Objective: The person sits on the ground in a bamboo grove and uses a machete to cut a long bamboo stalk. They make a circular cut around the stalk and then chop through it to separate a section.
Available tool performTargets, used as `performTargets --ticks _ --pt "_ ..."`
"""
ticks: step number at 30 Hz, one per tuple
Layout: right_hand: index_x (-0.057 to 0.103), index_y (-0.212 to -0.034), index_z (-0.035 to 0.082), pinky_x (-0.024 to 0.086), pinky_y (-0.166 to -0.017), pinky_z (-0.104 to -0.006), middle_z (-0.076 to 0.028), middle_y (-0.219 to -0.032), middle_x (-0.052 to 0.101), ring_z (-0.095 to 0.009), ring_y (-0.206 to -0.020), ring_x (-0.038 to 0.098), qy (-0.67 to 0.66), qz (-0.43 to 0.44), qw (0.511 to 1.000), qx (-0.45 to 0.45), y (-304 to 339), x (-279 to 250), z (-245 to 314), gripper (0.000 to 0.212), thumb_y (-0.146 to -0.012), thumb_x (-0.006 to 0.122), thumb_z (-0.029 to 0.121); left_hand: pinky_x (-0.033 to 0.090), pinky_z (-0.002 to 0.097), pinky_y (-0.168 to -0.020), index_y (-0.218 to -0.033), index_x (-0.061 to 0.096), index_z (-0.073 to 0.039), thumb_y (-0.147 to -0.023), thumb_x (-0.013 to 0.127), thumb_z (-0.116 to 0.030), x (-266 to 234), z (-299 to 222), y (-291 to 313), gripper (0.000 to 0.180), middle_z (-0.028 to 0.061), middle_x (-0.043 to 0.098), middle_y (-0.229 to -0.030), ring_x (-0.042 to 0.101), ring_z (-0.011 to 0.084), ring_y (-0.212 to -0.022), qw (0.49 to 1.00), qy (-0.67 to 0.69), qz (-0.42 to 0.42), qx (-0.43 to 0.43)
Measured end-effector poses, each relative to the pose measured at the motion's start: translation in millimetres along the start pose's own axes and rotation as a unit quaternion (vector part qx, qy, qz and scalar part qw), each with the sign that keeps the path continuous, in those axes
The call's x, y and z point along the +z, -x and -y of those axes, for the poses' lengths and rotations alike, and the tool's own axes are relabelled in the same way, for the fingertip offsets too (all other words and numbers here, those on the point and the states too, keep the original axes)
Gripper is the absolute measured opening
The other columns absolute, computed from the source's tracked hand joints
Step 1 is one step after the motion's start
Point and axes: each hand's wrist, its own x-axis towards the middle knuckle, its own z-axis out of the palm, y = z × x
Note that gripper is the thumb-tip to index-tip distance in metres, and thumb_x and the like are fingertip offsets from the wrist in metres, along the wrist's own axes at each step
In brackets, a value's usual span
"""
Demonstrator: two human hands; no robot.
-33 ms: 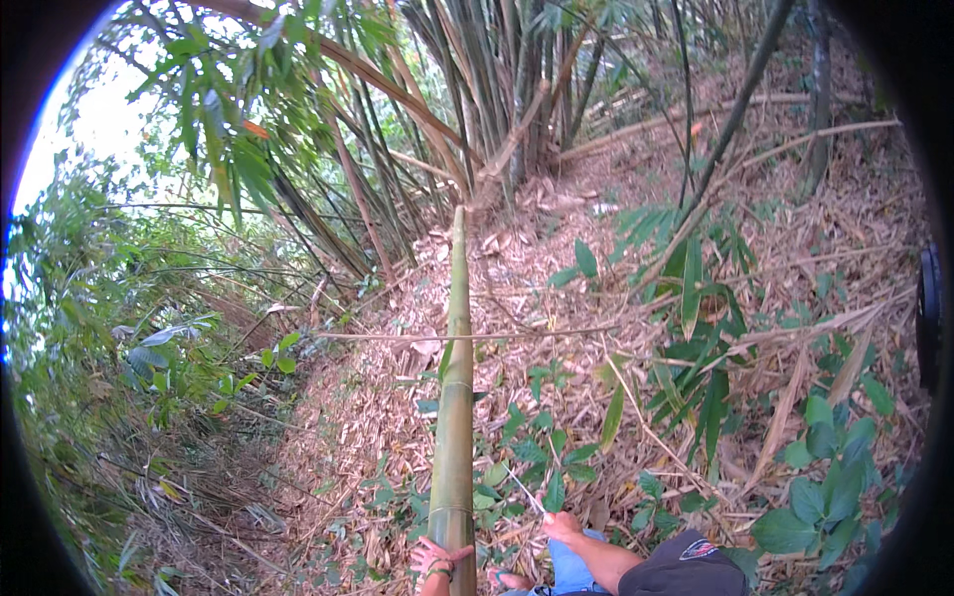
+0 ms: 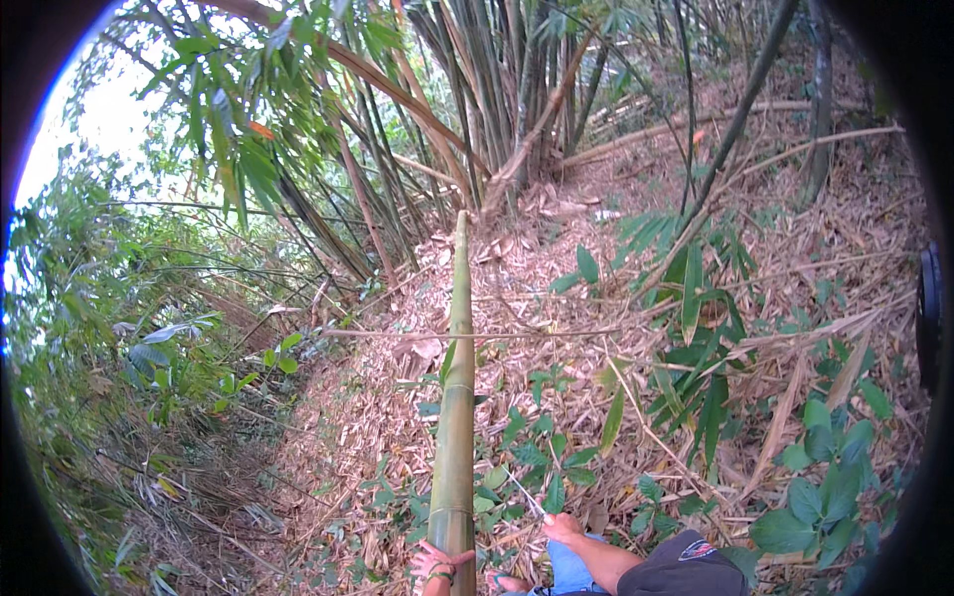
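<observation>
A thick green bamboo pole (image 2: 454, 437) runs from the lower edge up to a pale, tapered far end near the bamboo clump. My left hand (image 2: 435, 564) is on its left side near the bottom, thumb across the top and fingers spread along the side; a band circles the wrist. To the right of the pole, my right hand (image 2: 563, 527) is closed on the handle of a long, narrow-bladed knife (image 2: 521, 488). The blade points up and left, apart from the pole. My dark sleeve (image 2: 686, 568) covers the upper right arm.
A dense bamboo clump (image 2: 497, 89) rises ahead. A thin dry stem (image 2: 556, 334) crosses the pole midway. Green leafy plants (image 2: 815, 497) grow at the right, above dry leaf litter (image 2: 348, 427). Thick brush (image 2: 149, 417) fills the left. My foot (image 2: 509, 582) shows beside the pole.
</observation>
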Motion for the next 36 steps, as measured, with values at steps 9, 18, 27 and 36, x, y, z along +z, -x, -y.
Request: performTargets --ticks 9,18,27,36 --pt "0.072 -0.116 0.007 0.052 -0.097 -0.0423 -0.017 -0.121 0.069 -0.031 -0.114 0.066 0.143 0.016 0.989 0.039 26 -21 -17 0.057 -0.08 0.066 0.05 0.041 0.0579 -0.105 -0.157 0.014 -0.012 -0.045 0.085 -0.075 7 28 31 0.147 0.0197 0.042 -0.146 0.048 0.0361 -0.132 0.999 0.03 0.005 0.022" --pt "0.071 -0.119 0.011 0.053 -0.097 -0.0429 -0.014 -0.125 0.068 -0.03 -0.121 0.063 0.215 0.067 0.973 0.045 43 -38 -4 0.048 -0.083 0.063 0.042 0.047 0.0511 -0.101 -0.155 0.018 -0.011 -0.047 0.088 -0.067 6 28 36 0.14 0.0224 0.043 -0.142 0.05 0.0378 -0.129 0.998 0.054 -0.022 0.04" --pt "0.073 -0.115 0.011 0.052 -0.096 -0.0439 -0.014 -0.122 0.069 -0.03 -0.116 0.065 0.249 0.075 0.965 0.008 38 -28 -7 0.043 -0.089 0.059 0.043 0.045 0.0512 -0.103 -0.156 0.019 -0.013 -0.052 0.087 -0.065 -11 22 49 0.134 0.0223 0.047 -0.138 0.052 0.0357 -0.127 0.998 0.041 -0.019 0.033" --pt "0.073 -0.113 0.008 0.055 -0.093 -0.0409 -0.014 -0.117 0.071 -0.03 -0.11 0.068 0.221 0.064 0.973 0.023 25 -29 -6 0.048 -0.079 0.069 0.042 0.043 0.0501 -0.106 -0.157 0.018 -0.014 -0.051 0.087 -0.066 -7 20 42 0.137 0.0228 0.044 -0.143 0.049 0.0377 -0.13 0.999 0.034 -0.02 0.033"
